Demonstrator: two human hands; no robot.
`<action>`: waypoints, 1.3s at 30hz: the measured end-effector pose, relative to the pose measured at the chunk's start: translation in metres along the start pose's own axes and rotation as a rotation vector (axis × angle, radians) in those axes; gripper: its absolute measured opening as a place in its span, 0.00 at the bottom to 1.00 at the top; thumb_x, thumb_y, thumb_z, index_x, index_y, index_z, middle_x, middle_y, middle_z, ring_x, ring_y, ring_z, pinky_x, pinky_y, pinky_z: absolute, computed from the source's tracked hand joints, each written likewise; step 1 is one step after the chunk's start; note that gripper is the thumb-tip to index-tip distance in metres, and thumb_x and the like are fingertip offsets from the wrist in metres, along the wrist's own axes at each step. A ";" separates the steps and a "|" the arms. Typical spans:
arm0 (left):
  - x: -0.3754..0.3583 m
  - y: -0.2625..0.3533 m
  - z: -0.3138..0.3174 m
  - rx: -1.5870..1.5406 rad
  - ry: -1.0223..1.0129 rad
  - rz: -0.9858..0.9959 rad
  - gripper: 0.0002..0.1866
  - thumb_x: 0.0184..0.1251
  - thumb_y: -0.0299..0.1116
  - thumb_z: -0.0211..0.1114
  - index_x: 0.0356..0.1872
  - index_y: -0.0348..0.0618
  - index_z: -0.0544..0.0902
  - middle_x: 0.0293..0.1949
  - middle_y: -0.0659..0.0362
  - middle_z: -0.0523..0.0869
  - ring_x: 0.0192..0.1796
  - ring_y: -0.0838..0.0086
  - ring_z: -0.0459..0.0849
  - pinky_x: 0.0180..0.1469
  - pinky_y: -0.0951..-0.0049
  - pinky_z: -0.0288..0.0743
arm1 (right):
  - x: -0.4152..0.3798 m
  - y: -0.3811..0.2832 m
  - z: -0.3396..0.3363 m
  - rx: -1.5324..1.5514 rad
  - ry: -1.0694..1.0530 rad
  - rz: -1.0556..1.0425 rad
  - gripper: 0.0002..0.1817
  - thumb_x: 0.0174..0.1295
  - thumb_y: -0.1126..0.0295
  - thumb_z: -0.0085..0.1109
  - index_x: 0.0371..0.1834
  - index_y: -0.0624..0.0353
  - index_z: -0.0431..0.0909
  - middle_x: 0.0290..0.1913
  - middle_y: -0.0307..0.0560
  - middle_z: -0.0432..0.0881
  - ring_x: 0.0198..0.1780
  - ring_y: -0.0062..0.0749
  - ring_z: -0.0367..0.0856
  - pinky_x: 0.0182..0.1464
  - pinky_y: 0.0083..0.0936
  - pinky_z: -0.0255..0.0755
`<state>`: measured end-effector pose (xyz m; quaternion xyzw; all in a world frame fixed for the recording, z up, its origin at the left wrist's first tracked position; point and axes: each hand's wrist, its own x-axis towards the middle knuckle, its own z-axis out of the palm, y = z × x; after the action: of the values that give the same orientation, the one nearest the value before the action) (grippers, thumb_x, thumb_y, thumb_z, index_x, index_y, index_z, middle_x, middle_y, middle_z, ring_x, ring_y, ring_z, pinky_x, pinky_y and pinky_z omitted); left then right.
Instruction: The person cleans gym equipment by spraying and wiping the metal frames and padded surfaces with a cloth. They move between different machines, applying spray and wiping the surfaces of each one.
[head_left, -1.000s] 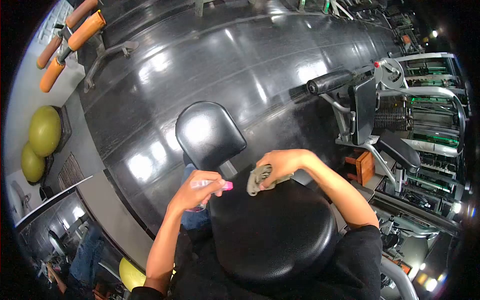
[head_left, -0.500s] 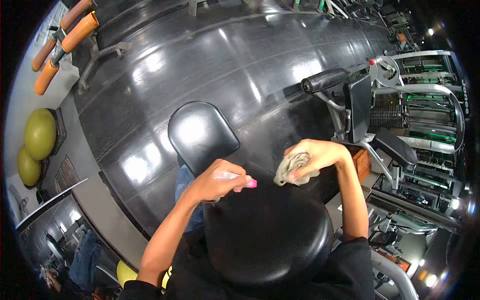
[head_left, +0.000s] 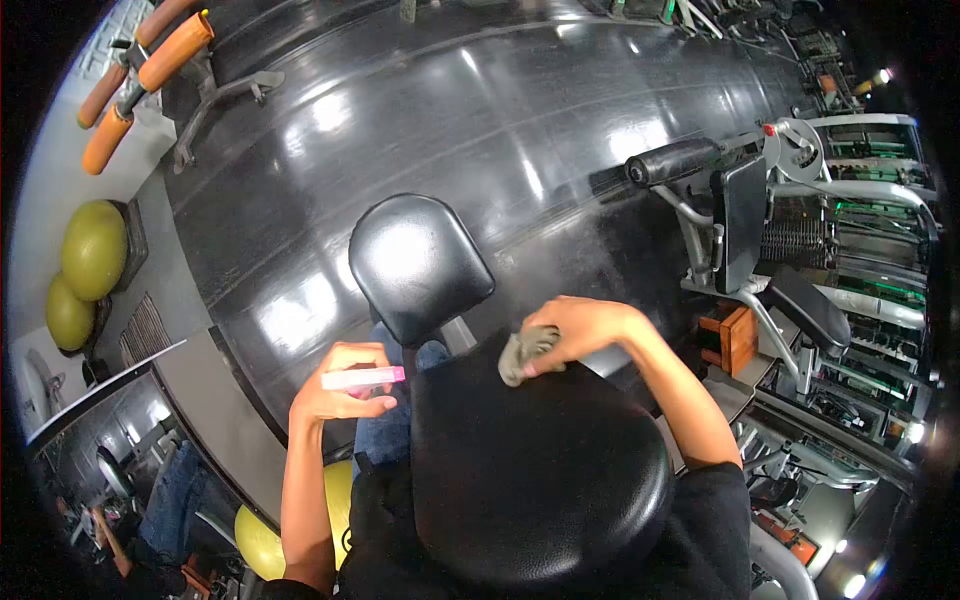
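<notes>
My left hand grips a small clear spray bottle with a pink tip, held to the left of a large black padded seat. My right hand clutches a crumpled grey-green cloth and presses it against the far edge of that seat. A second, smaller black pad sits just beyond the seat, between my two hands.
Shiny black floor stretches ahead. A weight machine with a black roller pad and stack stands to the right, with a small wooden box beside it. Orange-handled bars and green exercise balls are at the left.
My left hand has drawn the spray bottle back to the left, away from the seat. My right hand has brought the cloth down and left onto the seat's far edge.
</notes>
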<state>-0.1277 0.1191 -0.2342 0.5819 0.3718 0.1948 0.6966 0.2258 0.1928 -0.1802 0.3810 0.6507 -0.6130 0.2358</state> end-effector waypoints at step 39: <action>-0.038 -0.059 0.028 -0.372 0.319 -0.140 0.14 0.61 0.38 0.70 0.26 0.37 0.80 0.24 0.65 0.75 0.21 0.83 0.74 0.23 0.79 0.64 | 0.090 -0.032 0.015 -0.106 -0.416 -0.049 0.28 0.55 0.45 0.69 0.50 0.57 0.85 0.42 0.48 0.89 0.45 0.36 0.87 0.48 0.32 0.77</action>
<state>-0.1410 0.0590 -0.2782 0.3783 0.4742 0.3004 0.7361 0.1445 0.1977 -0.2318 0.2175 0.6285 -0.6490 0.3694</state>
